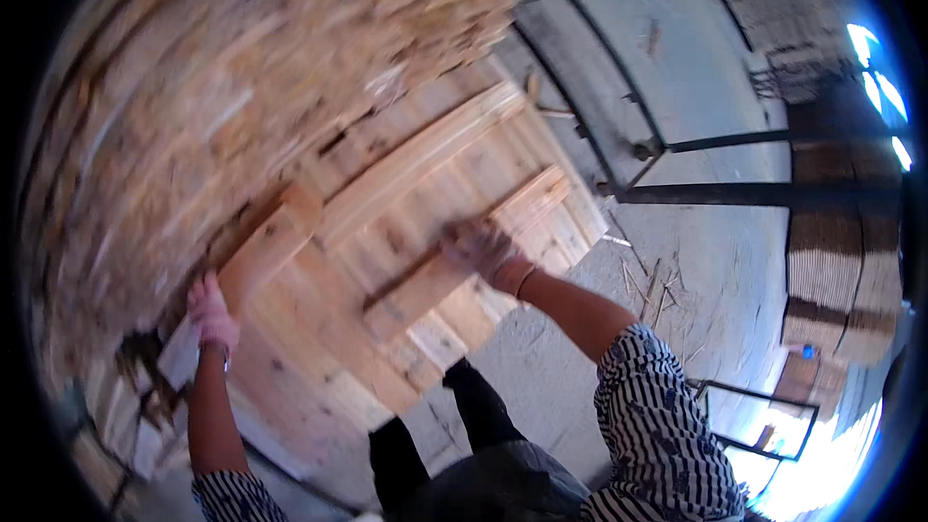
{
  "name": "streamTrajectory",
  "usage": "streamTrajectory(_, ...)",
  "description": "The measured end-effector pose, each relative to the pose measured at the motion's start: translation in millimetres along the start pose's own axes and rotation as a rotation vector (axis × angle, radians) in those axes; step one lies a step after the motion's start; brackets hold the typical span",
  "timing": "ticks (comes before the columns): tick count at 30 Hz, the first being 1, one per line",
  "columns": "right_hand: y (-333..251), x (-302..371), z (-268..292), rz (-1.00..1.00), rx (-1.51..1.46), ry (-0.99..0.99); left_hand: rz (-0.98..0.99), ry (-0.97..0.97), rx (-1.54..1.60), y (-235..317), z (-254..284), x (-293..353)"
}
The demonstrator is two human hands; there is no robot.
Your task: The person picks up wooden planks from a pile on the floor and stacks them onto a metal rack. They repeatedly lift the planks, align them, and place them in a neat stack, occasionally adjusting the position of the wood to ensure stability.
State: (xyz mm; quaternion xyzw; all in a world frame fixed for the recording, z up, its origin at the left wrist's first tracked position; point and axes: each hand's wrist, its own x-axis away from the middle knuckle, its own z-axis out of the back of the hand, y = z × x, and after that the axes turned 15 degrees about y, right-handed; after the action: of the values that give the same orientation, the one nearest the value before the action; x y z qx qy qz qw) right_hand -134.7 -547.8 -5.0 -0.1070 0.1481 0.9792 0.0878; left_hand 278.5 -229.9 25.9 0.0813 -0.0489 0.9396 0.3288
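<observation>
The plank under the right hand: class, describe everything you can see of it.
The plank is a long, narrow, straight-sided strip, pale pinkish-brown, and looks like bare wood. It lies on a surface of side-by-side boards, running from lower left to upper right in the picture. The right hand lies over its middle, hiding part of it. Both ends show; blur hides its finer grain.

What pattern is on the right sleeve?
The right sleeve has dark and white stripes, with some dark patches; it shows best in the head view.
</observation>
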Motion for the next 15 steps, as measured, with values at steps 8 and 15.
streamTrajectory(8,39.0,25.4,68.5,0.037,-0.257,-0.33,-0.198,-0.043,0.031,16.1,5.7,155.7)
streamTrajectory(15,64.4,95.9,43.8,0.027,-0.201,-0.422,-0.188,0.145,0.015,75.7,-85.0,252.2)
